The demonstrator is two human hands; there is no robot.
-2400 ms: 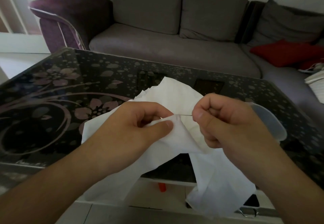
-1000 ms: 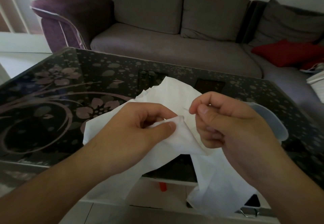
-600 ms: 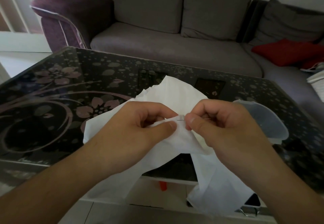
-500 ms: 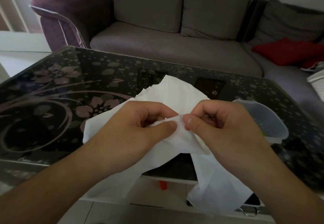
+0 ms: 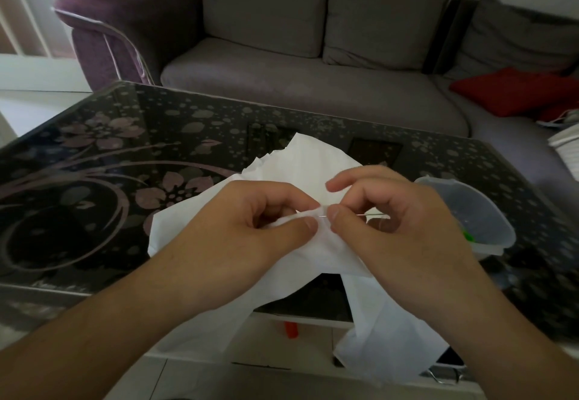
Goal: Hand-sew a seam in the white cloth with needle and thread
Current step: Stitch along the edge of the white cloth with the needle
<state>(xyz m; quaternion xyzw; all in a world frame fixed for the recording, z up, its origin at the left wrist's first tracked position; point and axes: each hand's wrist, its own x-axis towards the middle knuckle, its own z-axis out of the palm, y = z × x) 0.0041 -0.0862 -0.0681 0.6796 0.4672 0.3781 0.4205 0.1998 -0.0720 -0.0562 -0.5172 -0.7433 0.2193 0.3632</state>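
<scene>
The cloth (image 5: pixel 316 164) lies on the table (image 5: pixel 94 180), a tub (image 5: pixel 470 211) right of it.

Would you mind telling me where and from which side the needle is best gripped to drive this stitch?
Grip the needle on its bare shaft, coming from the right. It lies roughly level with its tip at the fold of the white cloth, which the left hand pinches, so only the right-hand stretch is free. The right hand already pinches it there, close to the fold.

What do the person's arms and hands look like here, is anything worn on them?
Both forearms are bare as far as the frame shows: no sleeves, gloves, watch or bracelets. No rings show on the left hand or right hand. The visible nails are short and unpainted.
</scene>
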